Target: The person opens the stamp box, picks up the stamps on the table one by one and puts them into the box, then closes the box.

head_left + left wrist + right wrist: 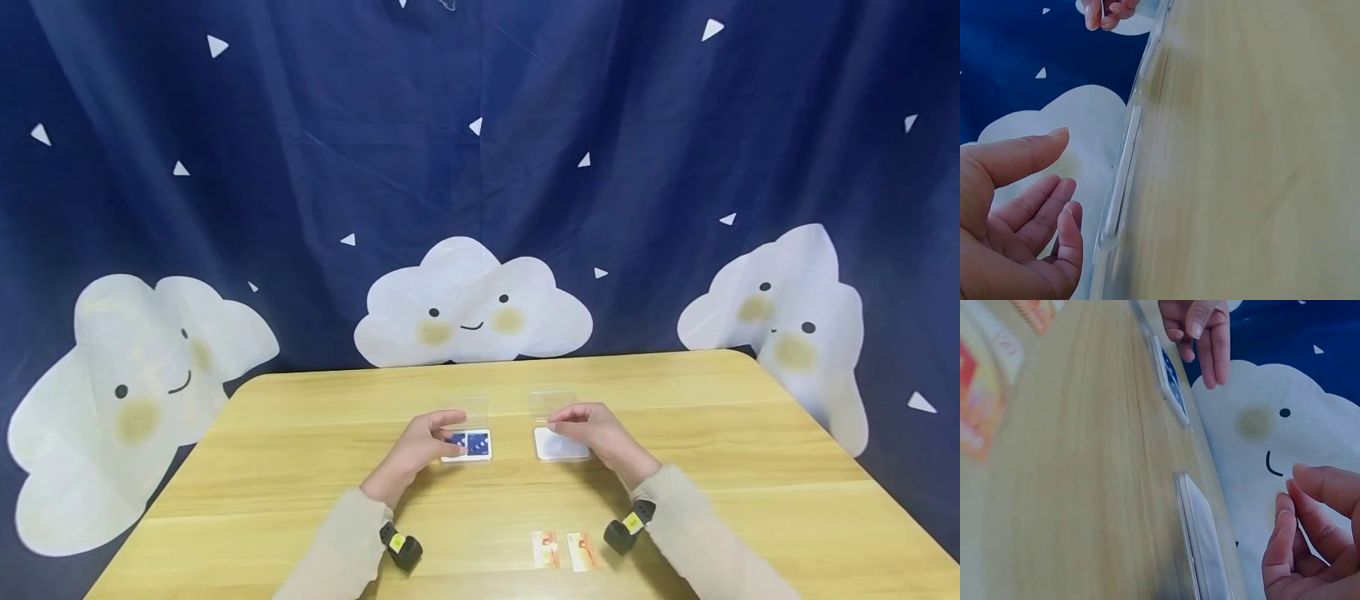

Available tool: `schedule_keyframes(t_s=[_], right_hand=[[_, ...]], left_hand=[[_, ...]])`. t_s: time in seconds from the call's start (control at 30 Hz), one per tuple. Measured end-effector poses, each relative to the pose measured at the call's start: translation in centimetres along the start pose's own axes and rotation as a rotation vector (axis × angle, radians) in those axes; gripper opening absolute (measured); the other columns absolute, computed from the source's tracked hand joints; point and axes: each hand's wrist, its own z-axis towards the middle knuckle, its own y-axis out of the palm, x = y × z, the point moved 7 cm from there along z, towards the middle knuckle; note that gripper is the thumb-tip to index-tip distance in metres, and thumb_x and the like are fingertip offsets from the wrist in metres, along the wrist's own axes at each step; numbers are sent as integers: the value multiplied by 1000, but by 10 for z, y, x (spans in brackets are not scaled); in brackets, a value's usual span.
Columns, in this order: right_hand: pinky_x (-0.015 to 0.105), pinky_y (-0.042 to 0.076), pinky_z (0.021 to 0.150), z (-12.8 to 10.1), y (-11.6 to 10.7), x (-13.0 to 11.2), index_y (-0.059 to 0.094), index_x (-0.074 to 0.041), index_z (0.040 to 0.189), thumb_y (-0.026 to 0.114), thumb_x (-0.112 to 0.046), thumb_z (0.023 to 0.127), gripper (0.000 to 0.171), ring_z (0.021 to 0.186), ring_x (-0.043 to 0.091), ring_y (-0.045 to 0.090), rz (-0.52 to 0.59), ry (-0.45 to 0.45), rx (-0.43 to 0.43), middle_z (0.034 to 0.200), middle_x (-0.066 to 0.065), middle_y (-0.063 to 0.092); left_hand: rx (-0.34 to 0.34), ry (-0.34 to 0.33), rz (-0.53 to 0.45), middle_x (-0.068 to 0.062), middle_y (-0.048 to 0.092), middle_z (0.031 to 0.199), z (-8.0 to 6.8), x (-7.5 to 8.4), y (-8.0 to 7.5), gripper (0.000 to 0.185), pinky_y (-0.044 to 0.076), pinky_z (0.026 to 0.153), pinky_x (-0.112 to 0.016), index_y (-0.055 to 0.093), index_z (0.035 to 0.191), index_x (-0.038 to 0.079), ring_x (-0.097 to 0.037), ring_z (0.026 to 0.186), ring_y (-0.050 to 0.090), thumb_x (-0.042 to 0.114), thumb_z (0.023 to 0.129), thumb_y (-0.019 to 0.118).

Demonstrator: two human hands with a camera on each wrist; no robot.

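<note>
The light wooden table [300, 467] carries everything. Under the left hand [427, 437], fingers loosely curved and holding nothing, lies a clear case of blue patterned cards [468, 444]. Beneath the right hand [592, 429], equally empty, sits a white-topped clear case [558, 446]. Nearer that wrist lie two orange-printed cards [564, 551], their writing unreadable.

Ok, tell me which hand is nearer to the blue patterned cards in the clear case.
Left. The left hand hovers at the blue cards, fingertips over their left edge. The right hand is off to the right, over the white card stack.
</note>
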Motion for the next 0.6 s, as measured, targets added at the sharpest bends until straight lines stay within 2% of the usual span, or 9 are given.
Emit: schedule_keyframes(t_s=[0.3,0.53,0.6], right_hand=[[25,44,65,-19,-10,1,63,12,99,66,-9,85,26,76,11,50,2,-41,-94,85,-1,63],[22,45,60,-32,-12,10,63,12,100,64,-7,84,25,68,11,53,16,-2,-143,82,-2,63],[21,44,58,-36,-12,12,62,13,102,64,-5,84,26,66,11,53,27,1,-163,82,-2,63]], left_hand=[[-58,19,8,-18,59,119,3,10,21,56,46,75,-26,60,123,1,-27,99,52,-4,70,74],[-123,52,-5,-12,59,125,7,20,43,54,47,76,-25,58,125,1,-24,100,51,-2,73,74],[-141,54,-23,-15,57,127,4,28,50,53,46,76,-25,57,125,-1,-27,102,50,-3,74,72]])
